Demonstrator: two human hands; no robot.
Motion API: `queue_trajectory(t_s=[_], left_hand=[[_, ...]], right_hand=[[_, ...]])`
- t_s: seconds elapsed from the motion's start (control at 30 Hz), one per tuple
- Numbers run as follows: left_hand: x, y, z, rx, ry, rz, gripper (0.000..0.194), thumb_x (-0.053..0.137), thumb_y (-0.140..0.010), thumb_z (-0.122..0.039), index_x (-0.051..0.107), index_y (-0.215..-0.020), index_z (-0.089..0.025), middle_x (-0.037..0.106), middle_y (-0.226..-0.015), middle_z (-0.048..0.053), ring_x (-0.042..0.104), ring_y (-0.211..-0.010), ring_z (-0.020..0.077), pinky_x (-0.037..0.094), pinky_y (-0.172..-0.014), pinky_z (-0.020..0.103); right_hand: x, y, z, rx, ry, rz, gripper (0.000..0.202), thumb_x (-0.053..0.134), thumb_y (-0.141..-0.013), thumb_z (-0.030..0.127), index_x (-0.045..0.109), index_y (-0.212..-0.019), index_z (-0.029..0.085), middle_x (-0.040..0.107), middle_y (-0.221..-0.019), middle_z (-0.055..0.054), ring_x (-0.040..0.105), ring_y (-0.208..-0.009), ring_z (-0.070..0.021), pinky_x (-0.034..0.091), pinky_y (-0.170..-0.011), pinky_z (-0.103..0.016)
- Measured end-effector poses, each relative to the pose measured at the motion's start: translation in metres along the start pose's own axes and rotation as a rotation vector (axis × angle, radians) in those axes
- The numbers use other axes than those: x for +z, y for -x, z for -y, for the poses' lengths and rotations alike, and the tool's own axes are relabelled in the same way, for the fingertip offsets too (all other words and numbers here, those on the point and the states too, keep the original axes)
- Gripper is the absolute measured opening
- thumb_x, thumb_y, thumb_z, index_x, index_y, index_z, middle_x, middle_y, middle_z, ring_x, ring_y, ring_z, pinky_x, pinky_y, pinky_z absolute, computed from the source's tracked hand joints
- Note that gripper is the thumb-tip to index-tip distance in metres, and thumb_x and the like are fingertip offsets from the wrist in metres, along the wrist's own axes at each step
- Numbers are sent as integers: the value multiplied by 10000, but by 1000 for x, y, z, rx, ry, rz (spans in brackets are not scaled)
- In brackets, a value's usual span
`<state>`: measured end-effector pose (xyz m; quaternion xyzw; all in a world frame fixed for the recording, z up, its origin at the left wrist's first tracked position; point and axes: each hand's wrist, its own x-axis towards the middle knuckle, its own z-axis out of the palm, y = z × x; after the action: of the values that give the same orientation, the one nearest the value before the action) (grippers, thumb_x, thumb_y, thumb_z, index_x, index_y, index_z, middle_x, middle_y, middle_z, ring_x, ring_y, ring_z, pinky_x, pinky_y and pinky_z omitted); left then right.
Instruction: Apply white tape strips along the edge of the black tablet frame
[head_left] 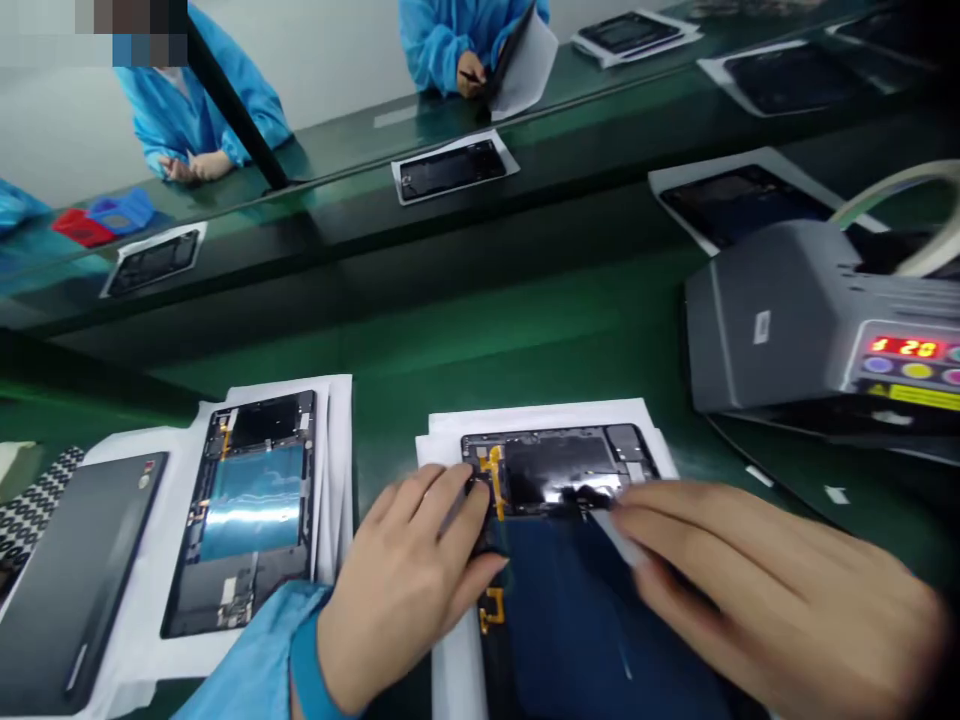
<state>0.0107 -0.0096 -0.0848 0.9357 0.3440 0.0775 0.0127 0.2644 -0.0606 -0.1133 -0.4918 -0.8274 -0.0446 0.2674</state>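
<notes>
My left hand (409, 585) lies flat and half open on the near left edge of the opened tablet (559, 480), fingers pressing beside the orange flex cable (495, 482), gripping nothing; my right hand (757, 590) is blurred, its fingers drawn together on a thin pale strip (622, 535) whose tip rests on the board area, though I cannot tell how firmly it is pinched. The opened tablet sits on white paper sheets (540, 415) on the green table (525, 330), directly before me, its lower half under a dark blue film (577, 620).

Risks, as I judge them: the strip's tip could slip and scrape a connector, since the right hand is unsteady in view; pressure from my left fingers could crease the orange flex cable, which lies just beside them; the paper sheets could slide on the table and carry the tablet askew.

Containers: a red tray (79, 228) and a blue tray (124, 210) stand on the far table; their contents cannot be made out; a second opened tablet (247, 510) lies to my left, holding a pale blue film; a grey machine (817, 320) stands at right.
</notes>
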Motion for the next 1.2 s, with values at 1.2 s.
queue_trajectory(t_s=[1.2], left_hand=[[39, -5, 8, 4, 116, -65, 447, 616, -885, -466, 639, -1132, -95, 621, -1252, 137, 578, -1118, 301, 483, -960, 437]], right_hand=[[48, -87, 37, -215, 458, 355, 243, 508, -747, 24, 702, -860, 115, 685, -907, -118, 622, -685, -198, 463, -570, -308]])
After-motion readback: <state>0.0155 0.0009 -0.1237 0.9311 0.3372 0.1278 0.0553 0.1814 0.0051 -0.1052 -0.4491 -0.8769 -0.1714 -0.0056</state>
